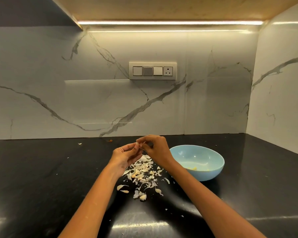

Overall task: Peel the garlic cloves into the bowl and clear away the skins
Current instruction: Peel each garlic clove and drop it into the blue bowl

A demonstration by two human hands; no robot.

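Countertop [41, 186]: glossy black stone, filling the near field and reflecting the strip light in pale streaks at the front edge.
Forearms: both bare, entering from the bottom edge and converging toward the middle of the counter.
Unpeeled cloves [139, 176]: a few lie among the skins; their long axes point in differing directions.
Skins [141, 169]: a loose scatter of papery white flakes on the counter, below and between the two wrists, thinning toward the viewer.
Left hand [126, 154]: palm turned up, fingers curled in, fingertips meeting those of the other hand.
Right hand [154, 146]: raised just above the left, thumb and forefinger pinched together.
Garlic clove [141, 146]: held between the two sets of fingertips above the skins; almost wholly hidden, so its shape and long axis cannot be told.
Bowl [212, 172]: pale blue, just right of the right wrist, upright on the counter; a few yellowish bits lie at its bottom, too small to identify with certainty.
Stray flake [79, 143]: alone, far left near the wall.
Backsplash [76, 83]: white marble with grey veins, meeting a side wall at right.
Switch plate [152, 71]: three switches and a socket.
Light strip [170, 23]: glowing under a wooden cabinet base.
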